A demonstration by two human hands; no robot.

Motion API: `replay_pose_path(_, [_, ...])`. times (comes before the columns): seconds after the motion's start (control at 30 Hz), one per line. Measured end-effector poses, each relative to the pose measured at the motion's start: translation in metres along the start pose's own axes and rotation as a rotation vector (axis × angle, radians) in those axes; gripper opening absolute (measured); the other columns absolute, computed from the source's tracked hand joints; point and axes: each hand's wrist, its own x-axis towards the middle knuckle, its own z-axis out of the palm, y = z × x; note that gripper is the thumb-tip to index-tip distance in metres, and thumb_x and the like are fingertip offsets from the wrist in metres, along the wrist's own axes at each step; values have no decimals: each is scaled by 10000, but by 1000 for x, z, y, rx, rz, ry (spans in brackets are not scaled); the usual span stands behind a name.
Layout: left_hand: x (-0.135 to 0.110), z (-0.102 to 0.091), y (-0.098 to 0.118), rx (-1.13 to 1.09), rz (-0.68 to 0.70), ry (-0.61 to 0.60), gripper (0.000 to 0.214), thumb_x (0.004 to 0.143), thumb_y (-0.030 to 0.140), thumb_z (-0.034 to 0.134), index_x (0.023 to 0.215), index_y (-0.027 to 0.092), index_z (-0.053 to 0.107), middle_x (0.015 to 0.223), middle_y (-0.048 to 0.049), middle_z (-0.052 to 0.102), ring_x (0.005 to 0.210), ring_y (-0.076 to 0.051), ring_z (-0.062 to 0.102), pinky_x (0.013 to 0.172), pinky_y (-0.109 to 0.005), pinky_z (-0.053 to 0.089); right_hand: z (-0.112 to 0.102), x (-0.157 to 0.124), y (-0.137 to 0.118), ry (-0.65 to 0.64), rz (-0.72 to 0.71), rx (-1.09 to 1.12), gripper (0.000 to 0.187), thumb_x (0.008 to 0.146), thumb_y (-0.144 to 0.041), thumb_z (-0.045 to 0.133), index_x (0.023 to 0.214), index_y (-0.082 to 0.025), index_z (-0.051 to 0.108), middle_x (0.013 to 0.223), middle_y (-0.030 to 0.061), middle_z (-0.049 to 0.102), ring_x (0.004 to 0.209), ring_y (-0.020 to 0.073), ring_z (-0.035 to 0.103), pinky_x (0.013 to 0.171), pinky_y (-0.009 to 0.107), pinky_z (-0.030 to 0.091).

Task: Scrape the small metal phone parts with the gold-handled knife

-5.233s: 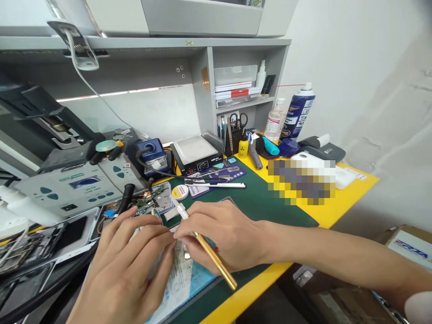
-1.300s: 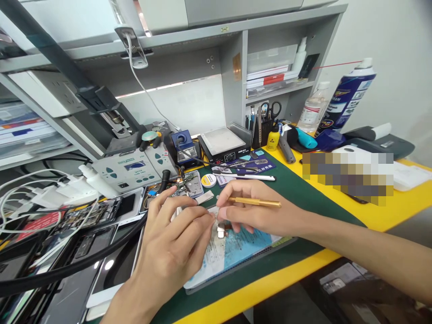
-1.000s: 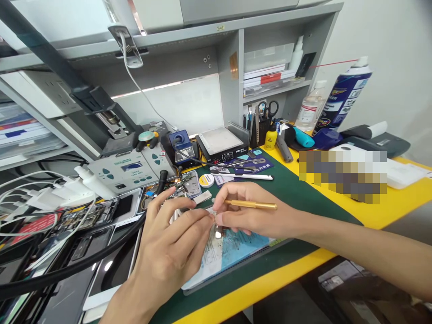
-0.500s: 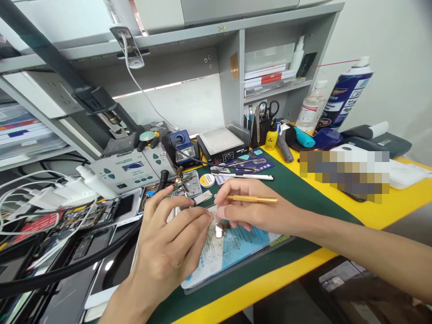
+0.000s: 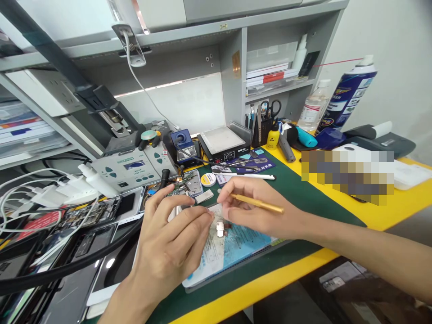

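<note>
The right hand [image 5: 252,206] is clamping the gold pen-shaped tool [image 5: 261,204] near the centre of the frame, the butt end pointing right; the left hand [image 5: 170,240] is curling its fingers inward just left of it, and whether its fingertips are pinching anything cannot be told. The small metal part [image 5: 220,229] is lying below the gap between the hands, on the blue-and-white pad [image 5: 245,252]; the pad is resting on the green mat [image 5: 297,191] over the bench [image 5: 270,288]. For such close handwork, good control is probably depending on a light grip; steering with the fingers rather than the arm should be giving finer movement; aiming the tip clear of the left fingertips should be protecting them.
</note>
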Motion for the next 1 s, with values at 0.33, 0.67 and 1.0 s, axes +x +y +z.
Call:
replay_pose_path(0.33, [1,3,4,-1,-9,21,161,802,66,737,903,183,692,866,2,769,907,-231,655,1016,-586,463,12,-2,24,160,-733,-557,216,858,-50,568,1043,-160,586,870,47,615,741,146,571,681,275,475])
replay_pose_path(0.67, [1,3,4,-22,-28,7,152,797,65,735,877,182,679,844,10,757,909,-224,648,1019,-580,463,11,-3,18,160,-754,-602,212,810,-19,545,939,-186,558,789,22,594,694,139,531,637,253,449])
replay_pose_path(1.0, [0,0,4,-20,-23,5,159,800,71,728,890,193,680,849,5,758,911,-226,651,1029,-573,461,10,-2,18,146,-777,-619,225,841,-58,560,1025,-187,562,837,50,633,741,172,570,671,293,485])
